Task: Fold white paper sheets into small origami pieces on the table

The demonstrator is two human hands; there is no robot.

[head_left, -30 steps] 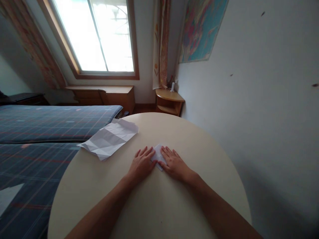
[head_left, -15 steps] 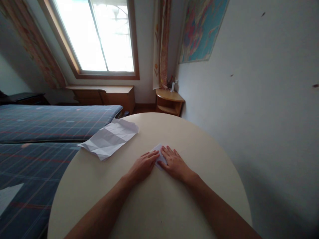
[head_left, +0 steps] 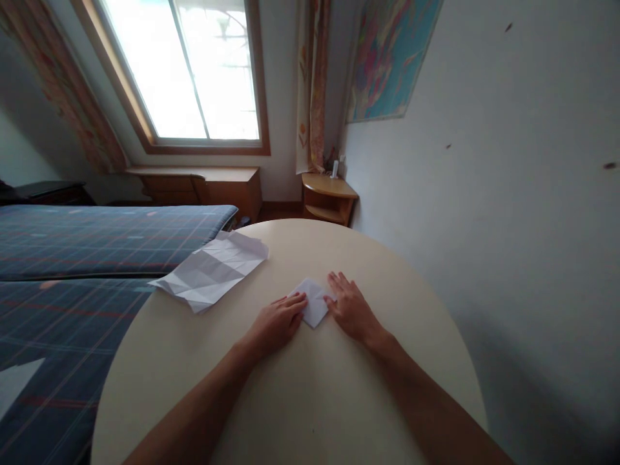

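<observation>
A small folded sheet of white paper lies flat on the round cream table, with crease lines across its face. My left hand rests over the paper's left corner, fingers stretched out and pressing it to the tabletop. On the other side, my right hand lies with its fingers apart; its thumb is at the paper's right corner, and the other fingers are on the table beyond it. Part of the left corner is hidden under my left fingers.
A larger creased white sheet lies at the table's left edge, partly overhanging. Beyond it is a bed with a plaid blue mattress, with another paper at lower left. A wall runs along the right. A wooden corner shelf stands behind.
My right hand has slid right, off the middle of the folded paper, so more of its face shows. My left hand has stayed almost in place.
</observation>
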